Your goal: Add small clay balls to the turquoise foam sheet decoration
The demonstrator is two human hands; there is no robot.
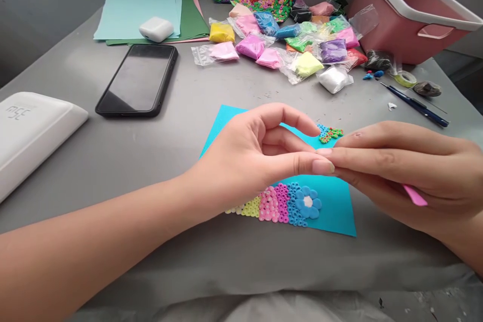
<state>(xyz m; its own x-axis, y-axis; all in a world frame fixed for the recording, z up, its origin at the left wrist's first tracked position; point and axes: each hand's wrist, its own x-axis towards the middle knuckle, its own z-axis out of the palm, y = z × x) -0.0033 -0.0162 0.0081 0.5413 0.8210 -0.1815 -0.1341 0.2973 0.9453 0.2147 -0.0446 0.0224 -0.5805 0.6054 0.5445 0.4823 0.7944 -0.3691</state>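
Note:
My left hand (249, 156) is over the blue card (335, 211), its thumb and fingers curled to a pinch that meets the fingertips of my right hand (407, 166). Whatever lies between the fingertips is hidden. Out of my closed right hand sticks the flat end of a slim pink tool (415, 195); the rest of it is covered by the fingers. Along the card's near edge run bands of small clay rings (277, 204) in yellow, pink, purple and blue, with a blue clay flower (308, 202) at their right end. A cluster of green, red and blue clay rings (330, 134) sits near the far edge.
Several bags of coloured clay (251, 46) lie at the back beside a pink basket (396, 25). A blue pen-like tool (415, 104) is at right. On the left are a phone (138, 80), a white device (37, 131), coloured paper (132, 7) and a white earbud case (156, 29).

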